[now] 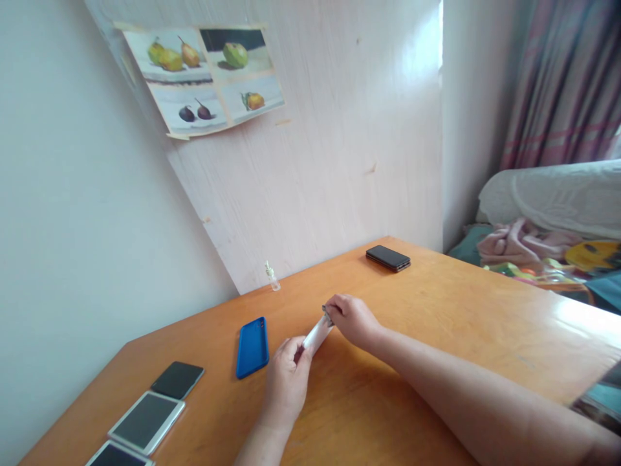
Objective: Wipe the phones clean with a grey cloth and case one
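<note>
Head cam: left hand pinches near end of a slim white slab; right hand pinches its far end plus a small grey piece, material unclear. Slab's over mid-table. Blue phone case left of it. Small spray bottle at far edge, black phone by far-right corner, white-framed tablet along left edge.
</note>
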Demonstrator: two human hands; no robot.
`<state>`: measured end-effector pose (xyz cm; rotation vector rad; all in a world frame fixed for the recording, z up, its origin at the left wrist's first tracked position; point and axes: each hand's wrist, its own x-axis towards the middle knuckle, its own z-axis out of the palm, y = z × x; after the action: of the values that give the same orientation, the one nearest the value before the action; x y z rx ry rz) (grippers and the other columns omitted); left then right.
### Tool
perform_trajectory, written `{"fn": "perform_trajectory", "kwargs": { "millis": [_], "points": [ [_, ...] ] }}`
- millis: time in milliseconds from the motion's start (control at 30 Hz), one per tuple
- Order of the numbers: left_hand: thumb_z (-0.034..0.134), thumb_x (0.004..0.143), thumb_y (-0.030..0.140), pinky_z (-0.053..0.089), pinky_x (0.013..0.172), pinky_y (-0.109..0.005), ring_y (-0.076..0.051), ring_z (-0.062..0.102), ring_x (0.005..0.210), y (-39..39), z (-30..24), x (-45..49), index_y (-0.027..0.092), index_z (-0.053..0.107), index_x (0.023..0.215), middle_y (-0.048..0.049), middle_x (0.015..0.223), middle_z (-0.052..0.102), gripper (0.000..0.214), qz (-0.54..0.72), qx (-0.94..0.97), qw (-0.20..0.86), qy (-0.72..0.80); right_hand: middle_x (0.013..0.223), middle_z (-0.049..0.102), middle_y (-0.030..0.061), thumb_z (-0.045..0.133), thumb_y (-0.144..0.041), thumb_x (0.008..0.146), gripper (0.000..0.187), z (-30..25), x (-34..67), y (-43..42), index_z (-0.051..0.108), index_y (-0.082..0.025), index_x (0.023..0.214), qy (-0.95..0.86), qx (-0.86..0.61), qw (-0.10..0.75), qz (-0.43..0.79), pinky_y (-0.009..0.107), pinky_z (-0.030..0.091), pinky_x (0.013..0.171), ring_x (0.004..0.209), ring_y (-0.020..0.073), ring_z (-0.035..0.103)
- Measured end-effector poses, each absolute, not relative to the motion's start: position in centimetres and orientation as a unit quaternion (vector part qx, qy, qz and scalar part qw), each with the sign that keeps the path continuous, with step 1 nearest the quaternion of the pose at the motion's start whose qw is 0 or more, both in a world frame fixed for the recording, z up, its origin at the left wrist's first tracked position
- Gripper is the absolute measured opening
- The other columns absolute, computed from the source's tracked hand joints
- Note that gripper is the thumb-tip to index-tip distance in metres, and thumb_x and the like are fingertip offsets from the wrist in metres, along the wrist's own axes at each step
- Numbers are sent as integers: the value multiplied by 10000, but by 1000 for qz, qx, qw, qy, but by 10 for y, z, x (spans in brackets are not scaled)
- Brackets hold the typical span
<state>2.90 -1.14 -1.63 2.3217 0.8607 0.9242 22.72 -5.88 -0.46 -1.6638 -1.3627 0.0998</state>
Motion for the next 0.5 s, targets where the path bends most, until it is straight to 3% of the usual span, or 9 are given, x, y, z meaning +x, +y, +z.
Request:
{"fn": "perform_trajectory", "kwargs": {
  "millis": [133,333,500],
  "points": [
    [540,891,426,437,694,-260,-180,604,759,-11,-16,29,197,671,898,-28,808,674,264,337,849,264,309,767,692,16,518,-238,883,182,-5,211,-62,665,-207,780,-623,-626,465,63,219,406,653,726,135,609],
    [556,874,381,447,704,-271,-191,619,785,-10,-16,29,194,682,922,-36,838,689,230,347,841,266,319,715,694,13,501,-241,880,166,-5,239,-55,662,-199,872,-500,-704,499,74,231,415,605,666,146,617],
    [556,878,358,442,678,-252,-174,609,749,-11,-16,30,192,675,873,-30,808,680,204,346,844,267,311,817,716,0,520,-211,866,166,-8,204,-67,683,-219,899,-629,-592,487,132,212,436,653,741,129,638]
  ]
}}
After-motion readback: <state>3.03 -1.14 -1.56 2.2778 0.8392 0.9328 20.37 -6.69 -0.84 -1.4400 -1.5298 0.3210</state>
